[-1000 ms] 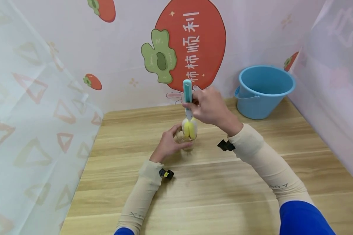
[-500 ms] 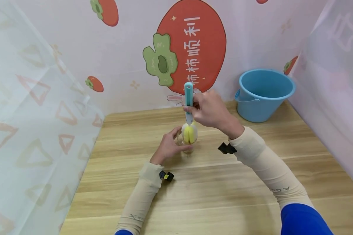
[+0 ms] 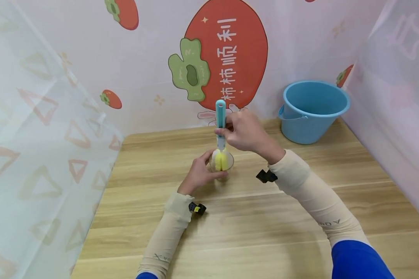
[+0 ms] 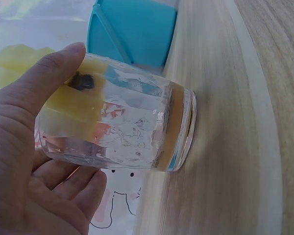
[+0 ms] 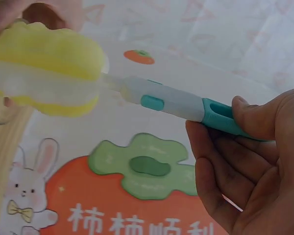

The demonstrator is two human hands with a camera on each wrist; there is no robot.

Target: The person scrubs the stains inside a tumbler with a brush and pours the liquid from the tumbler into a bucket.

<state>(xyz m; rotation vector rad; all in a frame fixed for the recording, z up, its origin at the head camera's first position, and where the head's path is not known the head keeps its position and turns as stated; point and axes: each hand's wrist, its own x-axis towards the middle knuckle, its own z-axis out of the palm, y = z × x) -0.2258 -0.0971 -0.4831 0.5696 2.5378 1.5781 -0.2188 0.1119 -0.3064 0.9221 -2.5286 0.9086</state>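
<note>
My left hand [image 3: 201, 172] holds a clear drinking glass [image 4: 132, 132], thumb on one side and fingers on the other. In the left wrist view the glass stands with its thick base at the wooden tabletop. The yellow and white sponge head [image 3: 221, 161] of a bottle brush [image 5: 171, 100] sits partly inside the glass, its upper part above the rim. My right hand [image 3: 248, 130] pinches the brush's turquoise handle [image 3: 220, 114] between thumb and fingers, from the right. The brush is nearly upright, handle end on top.
A blue bucket [image 3: 302, 130] with its carrying handle lowered stands at the back right corner of the wooden table [image 3: 265, 224]. Patterned sheets hang behind the table [image 3: 143, 69] and along both sides.
My right hand and the brush have shifted slightly left and down, and the sponge head sits a little lower in the glass. My left hand keeps its grip in the same place.
</note>
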